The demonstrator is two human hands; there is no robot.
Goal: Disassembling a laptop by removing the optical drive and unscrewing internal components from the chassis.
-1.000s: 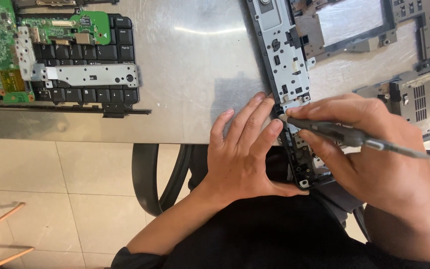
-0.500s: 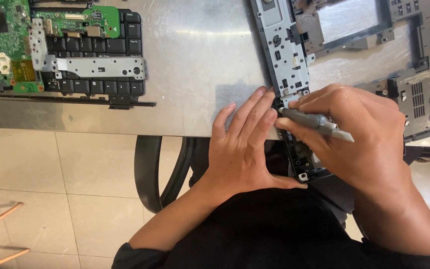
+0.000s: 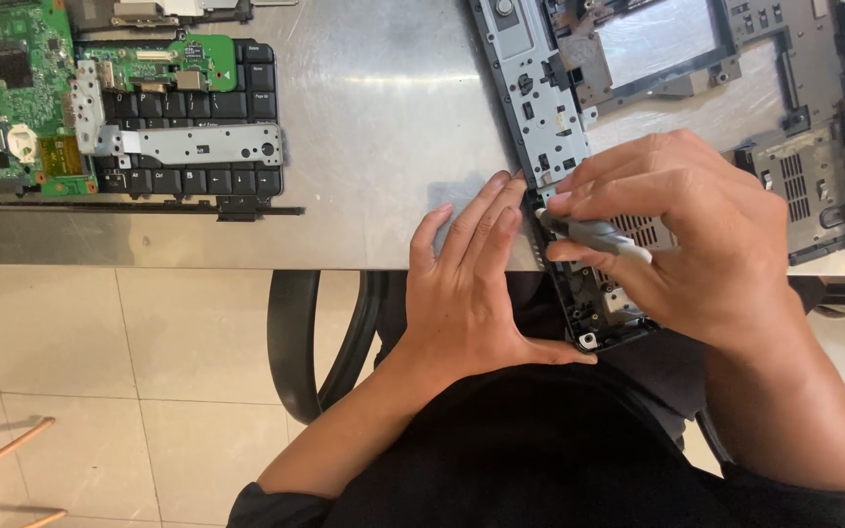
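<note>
Head view looks straight down at a steel table and both hands are busy at its near edge. Left hand lies flat and loose, fingers together and stretched out, gripping nothing; its fingertips rest on the table edge right against the side of the laptop chassis, and the thumb reaches out under the frame's lower corner. Right hand is curled tight around a grey screwdriver, fingers pinched along the shaft, tip pointing left into the chassis's left rail just beside the left fingertips. Whether the tip sits in a screw cannot be told, the fingers cover it. That chassis is a grey gutted shell, lying at the right of the table with its near corner hanging over the edge above the person's lap. Far over on the left, well apart from the hands, lies a black keyboard with a metal bracket across it and a small green board on top, and next to it a larger green circuit board. Below the table, pale floor tiles and a black chair arm show, with the person's dark sleeves at the bottom.
</note>
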